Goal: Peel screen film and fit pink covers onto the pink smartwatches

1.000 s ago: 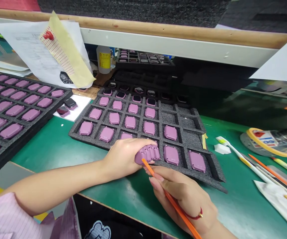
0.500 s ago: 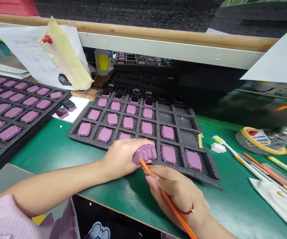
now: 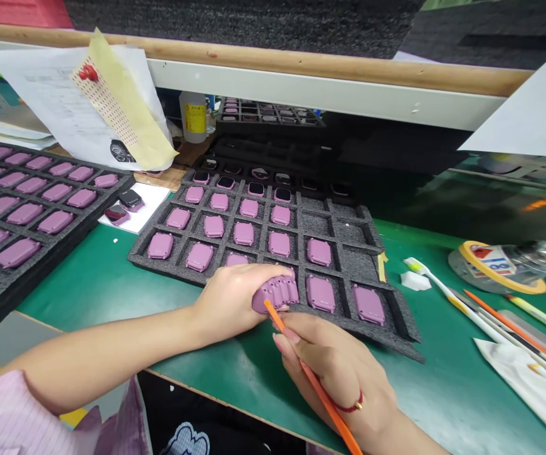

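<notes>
Several purple watch cases [image 3: 279, 291] are gripped side by side as a stack in my left hand [image 3: 232, 294], over the front edge of the foam tray. My right hand [image 3: 337, 370] pinches a thin orange stick [image 3: 318, 387] like a pen; its tip touches the side of the stack near the left end. Beneath and behind my hands lies a dark grey foam tray [image 3: 300, 265] with compartments. Purple watch cases such as this one [image 3: 320, 294] sit in many of them, and dark-screened ones fill part of the back row.
A second foam tray [image 3: 64, 227] of purple cases stands at left. Two watches [image 3: 131, 200] rest on white paper. To the right lie a toothbrush [image 3: 443, 287], several sticks, a crumpled white wipe [image 3: 524, 379] and a glass bottle [image 3: 495, 268]. A shelf edge [image 3: 301, 85] crosses above.
My right hand and the orange stick have tilted and shifted slightly left, with the tip still against the stack. My left hand holds the stack in the same place.
</notes>
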Tool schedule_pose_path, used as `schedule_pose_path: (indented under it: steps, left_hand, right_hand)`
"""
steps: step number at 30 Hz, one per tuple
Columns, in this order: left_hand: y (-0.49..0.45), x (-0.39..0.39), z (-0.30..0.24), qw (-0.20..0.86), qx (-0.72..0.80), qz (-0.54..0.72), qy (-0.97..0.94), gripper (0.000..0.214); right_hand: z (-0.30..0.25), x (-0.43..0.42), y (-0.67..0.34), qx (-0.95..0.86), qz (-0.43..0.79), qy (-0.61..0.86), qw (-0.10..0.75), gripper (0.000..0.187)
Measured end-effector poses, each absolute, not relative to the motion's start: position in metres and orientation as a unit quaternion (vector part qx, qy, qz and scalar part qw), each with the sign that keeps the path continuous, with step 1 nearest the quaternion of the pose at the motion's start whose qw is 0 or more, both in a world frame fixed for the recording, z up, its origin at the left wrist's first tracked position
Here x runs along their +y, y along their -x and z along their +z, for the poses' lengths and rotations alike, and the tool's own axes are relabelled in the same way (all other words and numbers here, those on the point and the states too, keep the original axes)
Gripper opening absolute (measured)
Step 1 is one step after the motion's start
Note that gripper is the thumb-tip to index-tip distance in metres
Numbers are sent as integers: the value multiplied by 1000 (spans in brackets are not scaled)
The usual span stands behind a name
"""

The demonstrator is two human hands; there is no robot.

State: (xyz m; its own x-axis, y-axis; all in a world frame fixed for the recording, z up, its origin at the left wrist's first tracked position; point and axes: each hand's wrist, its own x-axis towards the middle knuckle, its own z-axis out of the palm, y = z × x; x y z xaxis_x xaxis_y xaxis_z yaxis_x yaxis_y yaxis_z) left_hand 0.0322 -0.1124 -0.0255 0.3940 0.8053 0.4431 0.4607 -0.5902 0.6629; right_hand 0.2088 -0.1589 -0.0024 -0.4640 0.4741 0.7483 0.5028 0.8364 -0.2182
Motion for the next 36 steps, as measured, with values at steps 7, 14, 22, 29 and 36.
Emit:
schedule_pose_path:
  steps: [7,14,22,29,36]
  left_hand:
    - [-32,-112,-24,229,392,384,-804,33]
    - [-32,-112,-24,219,387,390,-806,35]
    - [-32,-112,-25,222,387,389,-806,37]
    - [-32,-112,-24,221,389,389,-805,38]
    - [-30,-112,-24,213,370,397,-812,39]
  right_hand:
    - [-1,-159,-208,-860,-18,271,433,18]
    - [-3,-160,-208,-854,-24,281,438,15]
    - [-8,-161,-207,-805,44,340,485,16]
    - [-7,-163,-208,-794,110,340,492,19]
    - [-9,-163,-207,-777,174,347,496,19]
